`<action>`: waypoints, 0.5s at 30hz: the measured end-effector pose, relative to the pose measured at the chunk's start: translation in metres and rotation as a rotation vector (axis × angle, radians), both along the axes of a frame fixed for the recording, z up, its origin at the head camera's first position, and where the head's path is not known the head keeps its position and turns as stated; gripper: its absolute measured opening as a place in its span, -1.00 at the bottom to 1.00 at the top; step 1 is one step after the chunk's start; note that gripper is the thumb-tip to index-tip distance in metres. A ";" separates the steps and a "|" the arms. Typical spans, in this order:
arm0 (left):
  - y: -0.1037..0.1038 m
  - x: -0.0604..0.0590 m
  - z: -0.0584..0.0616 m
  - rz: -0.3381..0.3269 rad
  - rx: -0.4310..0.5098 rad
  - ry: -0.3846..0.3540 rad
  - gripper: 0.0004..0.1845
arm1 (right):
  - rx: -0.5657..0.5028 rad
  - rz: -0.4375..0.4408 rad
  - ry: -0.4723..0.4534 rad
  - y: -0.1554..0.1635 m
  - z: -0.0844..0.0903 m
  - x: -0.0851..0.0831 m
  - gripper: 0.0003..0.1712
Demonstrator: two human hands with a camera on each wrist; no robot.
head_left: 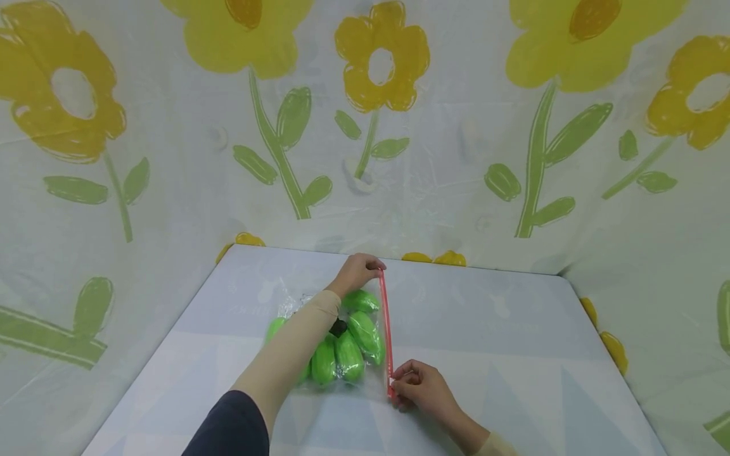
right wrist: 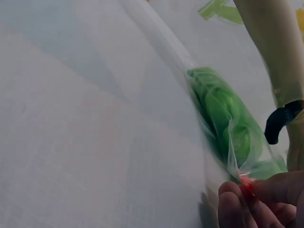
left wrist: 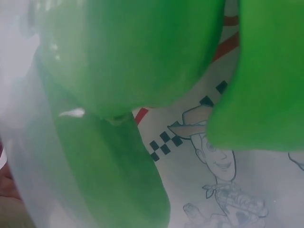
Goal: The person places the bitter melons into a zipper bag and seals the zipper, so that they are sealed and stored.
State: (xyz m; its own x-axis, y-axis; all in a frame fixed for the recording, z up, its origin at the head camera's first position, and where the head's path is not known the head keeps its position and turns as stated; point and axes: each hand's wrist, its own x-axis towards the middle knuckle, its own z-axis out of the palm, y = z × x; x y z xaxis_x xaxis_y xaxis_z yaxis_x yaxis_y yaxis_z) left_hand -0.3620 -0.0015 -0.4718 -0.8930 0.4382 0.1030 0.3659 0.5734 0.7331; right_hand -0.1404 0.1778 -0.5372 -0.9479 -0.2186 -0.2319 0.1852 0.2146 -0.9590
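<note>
A clear zip bag point(head_left: 292, 306) lies on the table with several smooth, long green pieces point(head_left: 349, 357) inside, shaped like vegetables. Its red zip strip point(head_left: 386, 323) runs along the right side, from the far end to the near one. At the far end my left hand point(head_left: 358, 272) pinches the strip's corner, its forearm crossing above the bag and hiding part of it. My right hand point(head_left: 421, 387) pinches the near end between thumb and fingers; the right wrist view shows the red corner point(right wrist: 247, 184) in that grip. Close up, the left wrist view shows green pieces point(left wrist: 118, 52) through clear film.
The pale table point(head_left: 490, 329) extends to both sides, patterned with light blue triangles. Behind and beside it hangs a white curtain point(head_left: 433, 177) with yellow flowers. A printed cartoon figure in a hat point(left wrist: 221, 166) shows between the green pieces.
</note>
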 end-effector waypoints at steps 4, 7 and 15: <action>0.001 0.000 0.001 -0.007 0.010 0.004 -0.81 | 0.019 0.000 0.001 0.002 0.000 0.005 -0.73; 0.003 0.001 0.001 -0.020 0.013 -0.004 -0.83 | 0.047 -0.006 -0.011 0.002 0.001 0.008 -0.75; 0.009 0.002 -0.008 -0.069 -0.013 -0.005 -0.76 | 0.070 0.022 -0.010 0.005 -0.002 0.015 -0.74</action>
